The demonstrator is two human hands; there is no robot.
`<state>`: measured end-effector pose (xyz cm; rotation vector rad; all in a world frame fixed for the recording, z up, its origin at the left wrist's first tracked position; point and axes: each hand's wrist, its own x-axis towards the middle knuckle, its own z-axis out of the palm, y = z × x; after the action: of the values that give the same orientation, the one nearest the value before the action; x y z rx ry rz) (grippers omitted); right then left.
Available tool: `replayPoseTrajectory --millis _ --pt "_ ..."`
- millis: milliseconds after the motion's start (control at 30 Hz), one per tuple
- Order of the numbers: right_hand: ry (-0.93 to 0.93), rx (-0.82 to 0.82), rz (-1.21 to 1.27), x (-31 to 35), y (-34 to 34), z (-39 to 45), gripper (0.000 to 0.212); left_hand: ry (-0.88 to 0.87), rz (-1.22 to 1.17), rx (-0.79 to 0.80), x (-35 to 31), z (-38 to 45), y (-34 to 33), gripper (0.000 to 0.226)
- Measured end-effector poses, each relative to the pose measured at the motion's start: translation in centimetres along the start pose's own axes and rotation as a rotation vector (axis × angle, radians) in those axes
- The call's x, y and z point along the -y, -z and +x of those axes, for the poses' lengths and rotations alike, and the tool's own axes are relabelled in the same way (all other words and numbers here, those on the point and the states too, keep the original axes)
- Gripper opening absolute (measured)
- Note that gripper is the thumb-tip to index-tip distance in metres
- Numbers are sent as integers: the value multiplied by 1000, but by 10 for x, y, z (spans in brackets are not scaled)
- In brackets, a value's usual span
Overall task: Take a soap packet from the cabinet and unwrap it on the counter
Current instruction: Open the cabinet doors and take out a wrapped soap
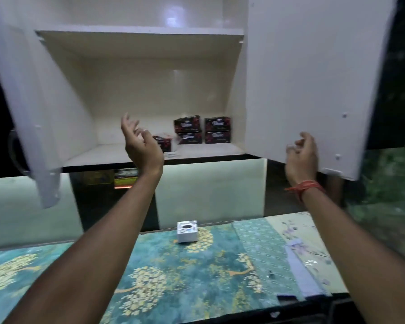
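A white wall cabinet stands with both doors swung out. On its lower shelf sit dark soap packets with red print: a stack of two, another stack of two to its right, and a single packet partly hidden behind my left hand. My left hand is raised in front of the shelf, fingers apart, holding nothing. My right hand is at the lower edge of the right door, fingers loosely curled; whether it touches the door is unclear.
The left door hangs out at the left. Below lies a counter covered in teal and gold patterned sheet, with a small white box near its back edge. Dark shelving with boxes sits under the cabinet.
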<state>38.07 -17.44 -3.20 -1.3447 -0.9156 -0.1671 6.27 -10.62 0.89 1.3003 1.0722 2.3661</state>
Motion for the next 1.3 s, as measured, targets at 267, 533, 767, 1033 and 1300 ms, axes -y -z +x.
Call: replayPoseTrajectory --millis 267,533,767,1033,1300 --pt "-31 36 115 25 -49 -15 42 -82 164 -191 11 45 80 58" --pt "171 479 432 136 -155 -106 34 -109 276 -94 21 53 110 52" --pt "265 800 599 236 -220 -179 33 -159 342 -33 29 66 134 55" --pt "272 1002 693 283 -275 -249 36 -348 498 -5 27 86 211 54" --pt "476 1072 525 323 -333 -336 44 -559 850 87 37 125 299 52"
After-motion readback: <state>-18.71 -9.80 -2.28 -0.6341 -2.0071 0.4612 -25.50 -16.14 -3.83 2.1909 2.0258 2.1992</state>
